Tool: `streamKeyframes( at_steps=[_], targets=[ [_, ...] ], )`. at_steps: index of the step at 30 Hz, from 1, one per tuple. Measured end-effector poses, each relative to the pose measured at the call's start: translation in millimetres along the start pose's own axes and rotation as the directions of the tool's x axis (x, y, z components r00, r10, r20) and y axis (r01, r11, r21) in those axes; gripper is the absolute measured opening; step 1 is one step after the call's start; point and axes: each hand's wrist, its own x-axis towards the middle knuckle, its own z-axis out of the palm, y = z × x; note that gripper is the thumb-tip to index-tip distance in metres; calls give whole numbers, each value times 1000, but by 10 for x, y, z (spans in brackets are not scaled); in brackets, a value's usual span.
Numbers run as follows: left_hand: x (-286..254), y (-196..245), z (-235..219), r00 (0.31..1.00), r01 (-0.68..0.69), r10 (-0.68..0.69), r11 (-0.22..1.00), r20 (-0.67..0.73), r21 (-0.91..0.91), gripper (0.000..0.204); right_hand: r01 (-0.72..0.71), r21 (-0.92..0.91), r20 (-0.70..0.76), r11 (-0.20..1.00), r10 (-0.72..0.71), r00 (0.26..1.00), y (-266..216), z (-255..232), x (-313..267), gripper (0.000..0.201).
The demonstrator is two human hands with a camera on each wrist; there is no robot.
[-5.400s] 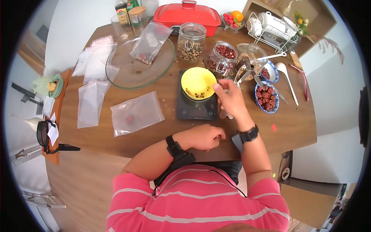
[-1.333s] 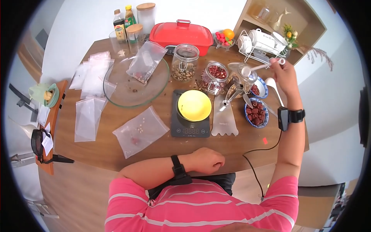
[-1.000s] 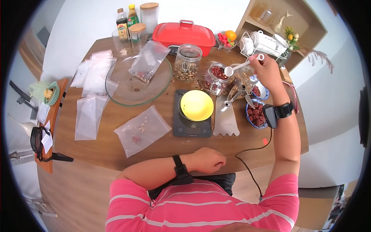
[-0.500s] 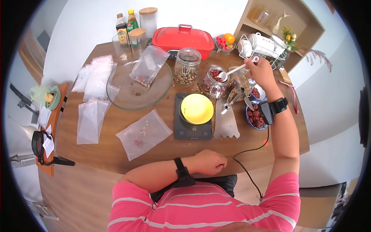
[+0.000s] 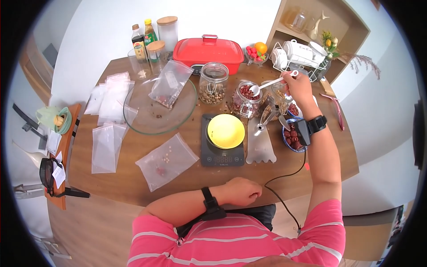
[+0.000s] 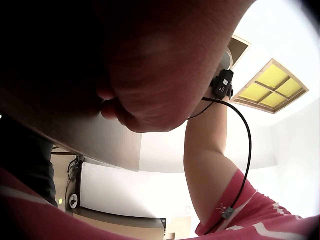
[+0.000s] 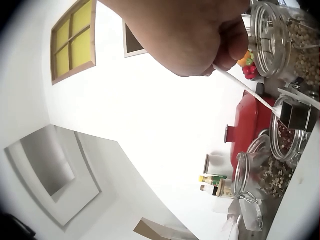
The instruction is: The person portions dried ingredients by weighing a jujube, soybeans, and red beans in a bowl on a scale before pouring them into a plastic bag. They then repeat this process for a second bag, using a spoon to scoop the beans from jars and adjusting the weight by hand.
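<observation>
My right hand (image 5: 299,91) pinches the handle of a white spoon (image 5: 268,83), whose bowl is at the mouth of the glass jar of dark red pieces (image 5: 246,103). In the right wrist view the spoon (image 7: 245,87) slants from the right hand (image 7: 185,37) toward that jar (image 7: 286,137). A yellow bowl (image 5: 226,131) stands on a black scale (image 5: 222,159), left of a scalloped metal sheet (image 5: 261,147). My left hand (image 5: 241,192) rests at the table's front edge, fingers curled and holding nothing; the left wrist view shows the same hand (image 6: 155,75) in shadow.
A bag with a few pieces (image 5: 167,162) lies left of the scale. Behind are a glass dish (image 5: 142,120), a jar of mixed pieces (image 5: 213,91) and a red cooker (image 5: 209,51). A bowl of dark red fruit (image 5: 292,139) and a black cable (image 5: 284,175) are at the right.
From above the yellow bowl, my right hand has moved right, taken hold of the white spoon and brought it left to the red-filled jar. The left hand stays near the table edge.
</observation>
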Motion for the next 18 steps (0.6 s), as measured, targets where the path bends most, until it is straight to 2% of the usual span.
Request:
streamKeyframes(
  at_steps=[4, 7, 11, 16, 18],
  targets=[
    [-3, -2, -10, 1000, 1, -1, 1000, 17, 4, 15, 39, -25, -37, 999, -40, 999, -59, -50, -63, 30],
    [3, -33, 16, 1000, -25, 25, 999, 12, 26, 15, 54, 52, -52, 997, -51, 997, -77, -49, -92, 30],
    [10, -38, 28, 1000, -21, 21, 999, 10, 37, 15, 51, -16, -19, 999, -52, 998, 58, 2, -40, 31],
    [7, -43, 20, 1000, -23, 23, 999, -1, 32, 14, 66, -61, -2, 996, -66, 998, -48, 22, -119, 31],
    [4, -38, 14, 999, -35, 35, 999, -4, 32, 14, 134, -135, -22, 982, -138, 990, -133, 27, -186, 30]
  ],
)
